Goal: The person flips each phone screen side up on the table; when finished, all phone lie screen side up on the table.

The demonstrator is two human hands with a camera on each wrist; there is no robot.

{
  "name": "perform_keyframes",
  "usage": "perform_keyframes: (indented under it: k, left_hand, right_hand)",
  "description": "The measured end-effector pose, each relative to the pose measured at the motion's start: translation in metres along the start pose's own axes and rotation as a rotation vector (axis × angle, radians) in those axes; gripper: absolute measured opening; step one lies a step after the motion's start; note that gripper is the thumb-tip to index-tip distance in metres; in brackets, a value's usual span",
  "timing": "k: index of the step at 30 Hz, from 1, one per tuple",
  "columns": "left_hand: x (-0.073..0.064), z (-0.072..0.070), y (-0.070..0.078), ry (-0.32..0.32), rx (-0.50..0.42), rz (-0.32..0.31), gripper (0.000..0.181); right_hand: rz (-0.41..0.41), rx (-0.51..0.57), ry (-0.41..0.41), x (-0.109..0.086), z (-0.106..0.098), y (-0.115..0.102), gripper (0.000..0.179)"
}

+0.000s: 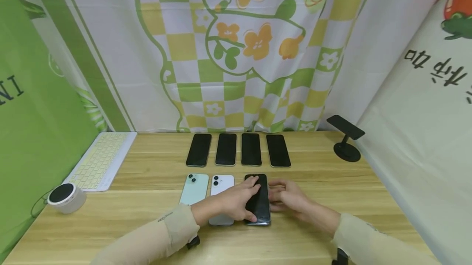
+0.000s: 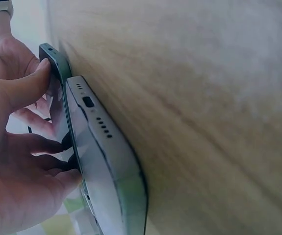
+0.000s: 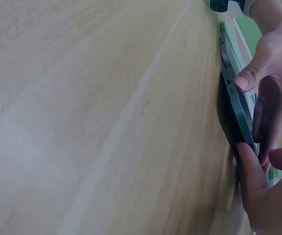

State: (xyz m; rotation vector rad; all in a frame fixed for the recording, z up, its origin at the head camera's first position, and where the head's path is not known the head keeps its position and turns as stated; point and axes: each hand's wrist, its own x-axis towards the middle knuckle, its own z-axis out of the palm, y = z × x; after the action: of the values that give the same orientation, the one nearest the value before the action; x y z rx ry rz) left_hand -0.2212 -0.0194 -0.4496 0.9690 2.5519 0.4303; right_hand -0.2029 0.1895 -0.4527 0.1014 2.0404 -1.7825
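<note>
A black smartphone (image 1: 259,203) lies screen up at the right end of the front row. My left hand (image 1: 237,201) grips it from its left side, thumb at the bottom end and fingers over the upper part. In the left wrist view, the left thumb (image 2: 30,88) is against a bottom corner of that phone. My right hand (image 1: 291,197) is at the phone's right edge, fingers touching it. The right wrist view shows a finger (image 3: 248,159) against the dark edge (image 3: 239,112). Beneath the left forearm and hand are a white phone (image 1: 222,181) and a mint-green phone (image 1: 195,189), camera sides up.
Several black-screened phones, one of them leftmost (image 1: 199,150), form a back row. A white keyboard (image 1: 99,162) and a round white device (image 1: 67,198) with a dark top stand at the left. At the back right is a black stand (image 1: 346,138). Printed curtains (image 1: 236,60) enclose the wooden table (image 1: 155,158).
</note>
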Motion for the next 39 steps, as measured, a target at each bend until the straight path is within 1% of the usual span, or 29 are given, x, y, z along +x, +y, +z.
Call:
perform_keyframes:
  k: [3,11,14,16,18,20,23,24,27,30,35,37,39]
  left_hand:
    - [0.000,0.000,0.000,0.000,0.011,0.002,0.095]
    - [0.002,0.000,0.002,-0.015,0.036,-0.002,0.093]
    - [0.002,0.000,0.003,-0.017,0.041,-0.011,0.093]
    - [0.002,0.000,0.003,-0.016,0.045,-0.015,0.093]
    - [0.002,0.000,0.002,-0.015,0.042,-0.014,0.093]
    - [0.002,0.000,0.001,-0.011,0.028,-0.003,0.092]
    - [0.000,-0.004,-0.003,0.013,0.009,0.019,0.092]
    - [0.000,-0.005,-0.005,0.024,0.006,0.026,0.093]
    - [-0.007,-0.011,-0.015,0.053,0.021,0.036,0.097]
    - [-0.015,-0.018,-0.027,0.051,0.044,0.026,0.105]
    - [-0.035,-0.027,-0.046,0.003,0.076,-0.043,0.119]
    - [-0.043,-0.029,-0.053,-0.010,0.080,-0.072,0.121]
    - [-0.050,-0.031,-0.059,-0.010,0.070,-0.094,0.121]
  right_hand:
    - [0.006,-0.023,0.030,-0.001,0.000,-0.004,0.056]
    - [0.003,-0.160,0.108,0.000,0.001,-0.012,0.049]
    - [0.003,-0.194,0.118,0.000,0.000,-0.014,0.046]
    - [-0.010,-0.229,0.128,0.000,-0.001,-0.014,0.043]
    - [-0.095,-0.352,0.160,0.000,0.000,-0.014,0.039]
    - [-0.215,-0.512,0.210,0.000,0.002,-0.012,0.035]
    - [-0.386,-0.764,0.304,0.000,0.009,-0.010,0.033]
    - [-0.424,-0.809,0.309,0.001,0.012,-0.010,0.034]
    - [-0.500,-0.913,0.259,0.002,0.024,-0.012,0.042]
    - [-0.556,-1.001,0.165,0.004,0.034,-0.012,0.053]
    - [-0.608,-1.138,-0.032,0.006,0.052,-0.012,0.064]
    - [-0.623,-1.193,-0.108,0.007,0.059,-0.012,0.066]
    - [-0.631,-1.242,-0.173,0.008,0.067,-0.013,0.068]
